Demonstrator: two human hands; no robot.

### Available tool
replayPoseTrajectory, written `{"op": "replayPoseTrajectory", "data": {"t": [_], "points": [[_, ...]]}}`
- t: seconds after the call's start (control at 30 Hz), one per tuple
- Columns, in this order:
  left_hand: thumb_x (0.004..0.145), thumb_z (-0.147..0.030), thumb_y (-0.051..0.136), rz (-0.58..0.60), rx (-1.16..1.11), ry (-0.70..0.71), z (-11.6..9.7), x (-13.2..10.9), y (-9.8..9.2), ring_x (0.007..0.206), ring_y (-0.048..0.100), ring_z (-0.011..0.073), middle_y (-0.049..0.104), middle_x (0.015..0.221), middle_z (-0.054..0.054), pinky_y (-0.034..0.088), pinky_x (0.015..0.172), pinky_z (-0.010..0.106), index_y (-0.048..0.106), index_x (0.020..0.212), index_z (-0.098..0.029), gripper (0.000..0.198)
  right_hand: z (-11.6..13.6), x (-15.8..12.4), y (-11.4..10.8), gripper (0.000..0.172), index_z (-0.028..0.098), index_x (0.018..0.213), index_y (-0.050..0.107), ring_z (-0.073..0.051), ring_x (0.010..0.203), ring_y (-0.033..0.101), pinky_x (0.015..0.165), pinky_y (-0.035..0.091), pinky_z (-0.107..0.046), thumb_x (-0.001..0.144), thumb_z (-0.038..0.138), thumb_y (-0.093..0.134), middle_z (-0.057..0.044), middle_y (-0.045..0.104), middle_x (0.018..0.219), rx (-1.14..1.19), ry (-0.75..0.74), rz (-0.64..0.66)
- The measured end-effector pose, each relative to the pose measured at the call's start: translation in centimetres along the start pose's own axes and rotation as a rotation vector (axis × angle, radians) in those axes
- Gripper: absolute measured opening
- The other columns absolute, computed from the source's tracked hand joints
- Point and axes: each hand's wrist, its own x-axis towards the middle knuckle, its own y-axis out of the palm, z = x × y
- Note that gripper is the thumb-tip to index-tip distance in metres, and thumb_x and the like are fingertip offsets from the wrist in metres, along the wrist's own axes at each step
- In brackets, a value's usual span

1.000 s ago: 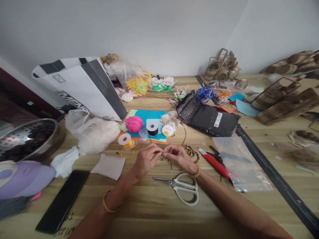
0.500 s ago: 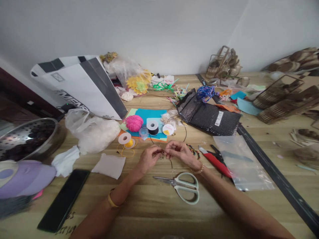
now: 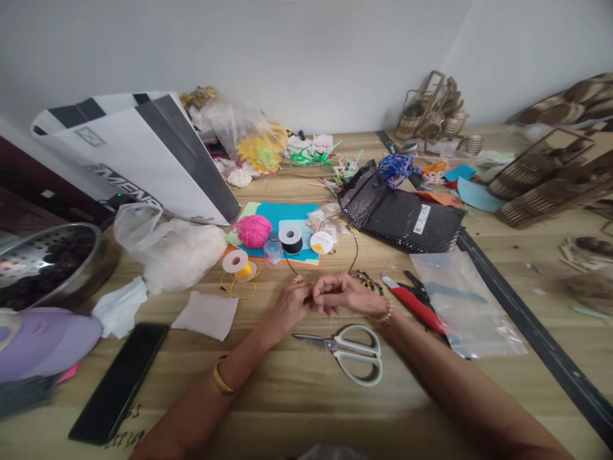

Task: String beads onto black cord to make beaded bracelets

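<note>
My left hand (image 3: 290, 305) and my right hand (image 3: 342, 294) meet fingertip to fingertip over the middle of the wooden table (image 3: 287, 396). Both pinch a thin black cord (image 3: 355, 252) that loops back toward the black spool (image 3: 290, 237). What sits between the fingertips is too small to make out. A strand of coloured beads (image 3: 366, 280) lies just behind my right hand. White-handled scissors (image 3: 349, 352) lie flat just in front of both hands.
Red-handled pliers (image 3: 416, 305) and a clear plastic bag (image 3: 462, 303) lie to the right. A black mesh pouch (image 3: 400, 214), pink yarn ball (image 3: 253, 230), orange thread spool (image 3: 238, 262), white tissue (image 3: 205, 315), black phone (image 3: 119, 382), metal colander (image 3: 45, 262) and a large paper bag (image 3: 143, 156) surround the work area.
The hands stay pinched together on the cord; their fingers have curled tighter. The camera view has shifted slightly, so everything sits a little higher and leftward.
</note>
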Motion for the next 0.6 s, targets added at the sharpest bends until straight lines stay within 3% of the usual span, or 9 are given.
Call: {"op": "replayPoseTrajectory", "data": {"t": [0.4,0.5,0.6], "points": [[0.087,-0.022,0.059,0.028,0.159,0.095,-0.7,-0.2,0.2,0.081,0.06,0.0211,0.068,0.082,0.007,0.044,0.087,0.039,0.069,0.081,-0.017,0.012,0.4,0.1,-0.5,0.025,0.012,0.078,0.063,-0.006,0.052,0.057,0.048,0.044,-0.016,0.076,0.034,0.074,0.002,0.063,0.063,0.043,0.048,0.019],[0.086,-0.022,0.06,-0.019,0.08,0.027,-0.7,-0.1,0.3,0.079,0.059,0.02,0.067,0.078,0.006,0.045,0.084,0.037,0.068,0.077,-0.017,0.013,-0.3,0.1,-0.6,0.025,0.013,0.079,0.064,-0.007,0.053,0.057,0.05,0.046,-0.017,0.075,0.034,0.075,0.002,0.064,0.066,0.057,0.048,-0.009],[0.084,-0.023,0.061,-0.112,-0.14,-0.162,-0.5,0.0,-0.1,0.074,0.058,0.0185,0.065,0.07,0.005,0.046,0.075,0.032,0.068,0.07,-0.016,0.016,-0.9,0.2,-0.5,0.025,0.013,0.079,0.064,-0.007,0.055,0.056,0.052,0.046,-0.017,0.076,0.035,0.075,0.001,0.063,0.067,0.057,0.002,-0.073]]}}
